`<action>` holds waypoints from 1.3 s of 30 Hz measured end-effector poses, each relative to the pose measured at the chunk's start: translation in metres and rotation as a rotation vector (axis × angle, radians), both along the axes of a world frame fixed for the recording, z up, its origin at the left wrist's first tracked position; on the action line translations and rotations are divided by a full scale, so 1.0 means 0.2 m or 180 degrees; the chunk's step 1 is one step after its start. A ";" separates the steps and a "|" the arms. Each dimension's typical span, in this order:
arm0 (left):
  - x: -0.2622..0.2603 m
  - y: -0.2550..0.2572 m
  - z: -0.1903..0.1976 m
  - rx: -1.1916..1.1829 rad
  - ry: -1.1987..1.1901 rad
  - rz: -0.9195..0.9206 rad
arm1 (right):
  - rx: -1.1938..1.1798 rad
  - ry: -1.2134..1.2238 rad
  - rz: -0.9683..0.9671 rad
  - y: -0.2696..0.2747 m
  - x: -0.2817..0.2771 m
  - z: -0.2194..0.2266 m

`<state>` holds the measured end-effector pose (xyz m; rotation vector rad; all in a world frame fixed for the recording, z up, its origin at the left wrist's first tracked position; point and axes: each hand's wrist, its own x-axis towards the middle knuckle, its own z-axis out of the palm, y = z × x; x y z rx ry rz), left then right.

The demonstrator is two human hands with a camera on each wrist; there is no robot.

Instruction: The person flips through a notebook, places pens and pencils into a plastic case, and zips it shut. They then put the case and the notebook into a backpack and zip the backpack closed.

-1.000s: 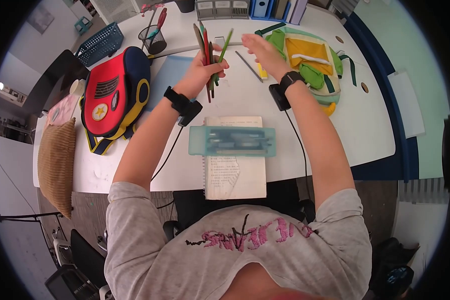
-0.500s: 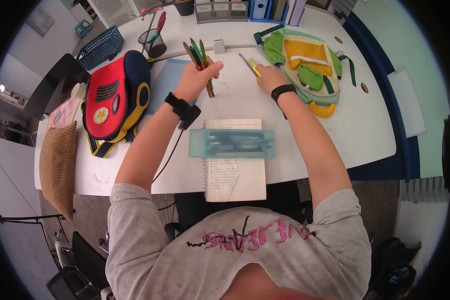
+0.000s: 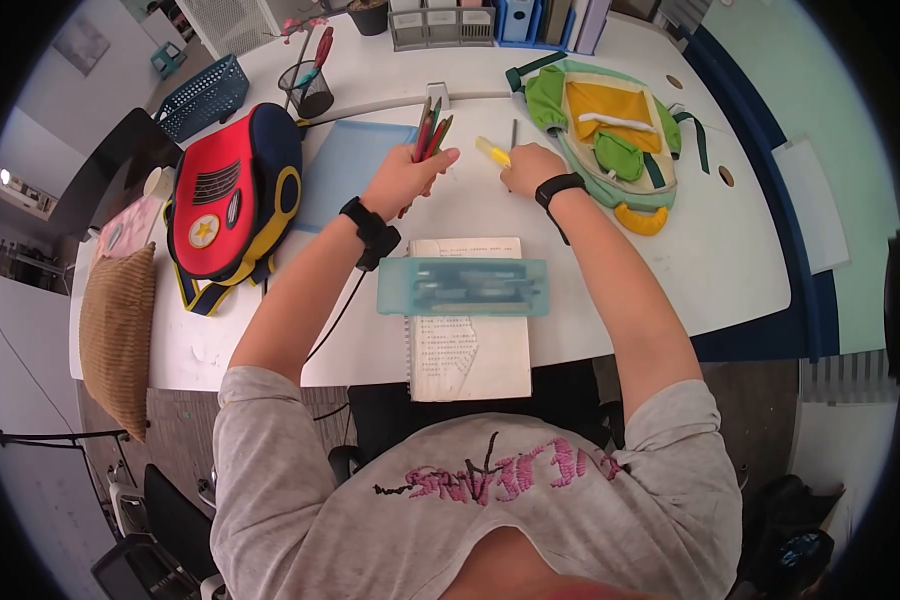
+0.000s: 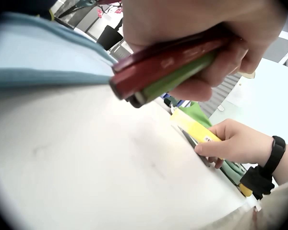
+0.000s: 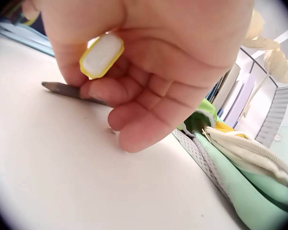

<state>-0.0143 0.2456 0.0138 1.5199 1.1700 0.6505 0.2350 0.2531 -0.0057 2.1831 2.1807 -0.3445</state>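
Note:
Several coloured pencils [image 3: 428,137], red and green among them, stick out of the left hand [image 3: 402,181], which grips them in a bundle above the table; the left wrist view shows their ends [image 4: 165,69] close up. To the right, the right hand [image 3: 536,170] holds a yellow-sleeved eraser [image 3: 493,153], its white end [image 5: 103,55] visible in the right wrist view. Thumb and fingertips of that hand also pinch a dark grey pencil [image 5: 62,89], low over the tabletop. A translucent teal pencil case [image 3: 463,287] lies across an open notebook [image 3: 470,365] near the front edge.
A red and navy backpack [image 3: 210,190] and a blue folder [image 3: 342,165] are at the left. At the right lies a green and yellow backpack [image 3: 620,125]. Behind stand a mesh pen holder [image 3: 307,92], a blue basket [image 3: 202,98] and file holders [image 3: 535,22].
The right hand, open a second ago, went down to the eraser and grey pencil and now holds them nearer the left hand. The left hand has shifted slightly right and lower with its pencils.

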 end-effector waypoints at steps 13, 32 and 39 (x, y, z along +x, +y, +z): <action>0.03 -0.06 -0.07 -0.0379 0.0778 -0.0385 | -0.0683 -0.0250 0.0101 -0.09 -0.01 0.09; 0.03 -0.08 0.23 0.1409 0.1488 -0.0823 | 0.0967 0.0359 0.1476 -0.28 0.06 0.43; -0.03 -0.04 0.16 0.0845 0.0634 -0.0121 | 0.0733 0.2605 0.0158 -0.20 0.25 0.29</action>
